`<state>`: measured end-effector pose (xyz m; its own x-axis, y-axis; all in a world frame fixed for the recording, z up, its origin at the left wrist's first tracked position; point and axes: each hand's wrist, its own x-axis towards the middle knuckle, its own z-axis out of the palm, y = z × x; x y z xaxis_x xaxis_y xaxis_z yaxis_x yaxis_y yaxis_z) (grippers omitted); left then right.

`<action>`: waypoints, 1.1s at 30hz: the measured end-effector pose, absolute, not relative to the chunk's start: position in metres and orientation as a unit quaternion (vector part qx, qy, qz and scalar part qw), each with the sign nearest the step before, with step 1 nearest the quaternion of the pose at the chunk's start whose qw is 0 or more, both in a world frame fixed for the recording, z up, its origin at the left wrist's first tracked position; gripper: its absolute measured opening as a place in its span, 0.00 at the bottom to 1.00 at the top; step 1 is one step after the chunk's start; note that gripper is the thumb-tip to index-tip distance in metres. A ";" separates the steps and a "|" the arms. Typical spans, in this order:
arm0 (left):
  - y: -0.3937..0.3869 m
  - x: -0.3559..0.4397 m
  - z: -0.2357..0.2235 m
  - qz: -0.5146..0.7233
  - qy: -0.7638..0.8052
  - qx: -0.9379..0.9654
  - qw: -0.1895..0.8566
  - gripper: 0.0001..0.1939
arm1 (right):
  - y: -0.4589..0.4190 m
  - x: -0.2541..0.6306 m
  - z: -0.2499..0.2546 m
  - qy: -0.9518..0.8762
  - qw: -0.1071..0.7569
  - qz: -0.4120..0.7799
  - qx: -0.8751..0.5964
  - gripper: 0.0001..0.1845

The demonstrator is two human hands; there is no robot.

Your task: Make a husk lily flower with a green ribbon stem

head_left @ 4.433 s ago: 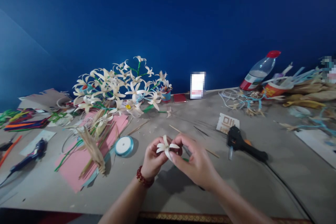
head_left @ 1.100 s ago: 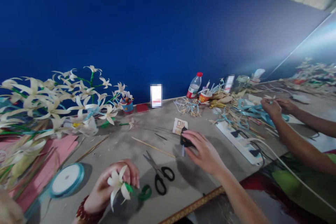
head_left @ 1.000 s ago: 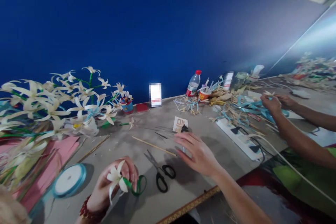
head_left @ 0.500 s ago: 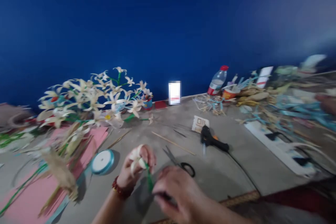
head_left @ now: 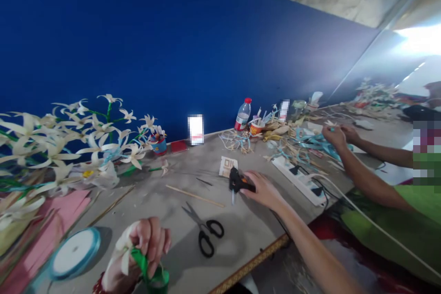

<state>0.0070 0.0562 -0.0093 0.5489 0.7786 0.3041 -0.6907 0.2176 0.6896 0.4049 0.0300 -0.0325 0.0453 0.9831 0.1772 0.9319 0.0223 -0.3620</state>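
My left hand [head_left: 151, 239], near the front edge of the table, is closed on a white handmade flower [head_left: 127, 241] with pointed petals. A green strip [head_left: 139, 257] runs down from it to a green roll [head_left: 160, 280] just below the fingers. My right hand [head_left: 263, 189] reaches forward and grips the handle of a black hot glue gun [head_left: 235, 180]; some of its fingers are hidden. The gun's tip is by a small printed white card [head_left: 225, 165]. Between my hands lie black-handled scissors [head_left: 206, 232], blades apart.
On the left are a ribbon spool [head_left: 74, 252], pink paper [head_left: 65, 218] and many white flowers [head_left: 62, 147]. A thin stick [head_left: 195, 195] lies mid-table. A power strip [head_left: 299, 181], bottle [head_left: 243, 117] and straw scraps are to the right. Another person's hands [head_left: 336, 138] work beyond.
My right hand has left the green stem and moved right onto the glue gun. My left hand still holds the flower. The view has turned right, bringing another person's arms into sight.
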 end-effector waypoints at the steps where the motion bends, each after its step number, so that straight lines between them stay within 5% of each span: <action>1: 0.057 0.007 -0.009 0.469 0.055 0.414 0.778 0.15 | 0.029 0.408 -0.036 -0.698 0.187 0.074 -0.687 0.25; 8: 0.058 0.009 -0.012 0.454 0.064 0.430 0.778 0.17 | 0.035 0.414 -0.029 -0.744 0.158 0.101 -0.642 0.16; 22: 0.055 0.014 -0.007 0.447 0.073 0.449 0.770 0.13 | 0.077 0.441 0.003 -0.793 0.083 0.186 -0.573 0.15; 33: 0.054 0.012 -0.009 0.451 0.072 0.454 0.765 0.13 | 0.103 0.461 0.000 -0.736 0.162 0.319 -0.574 0.17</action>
<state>0.0116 0.0538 -0.0087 0.5825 0.7555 0.2997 -0.6252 0.1809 0.7592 0.4612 0.1030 0.0004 -0.2886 0.9489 -0.1274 0.7415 0.1373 -0.6567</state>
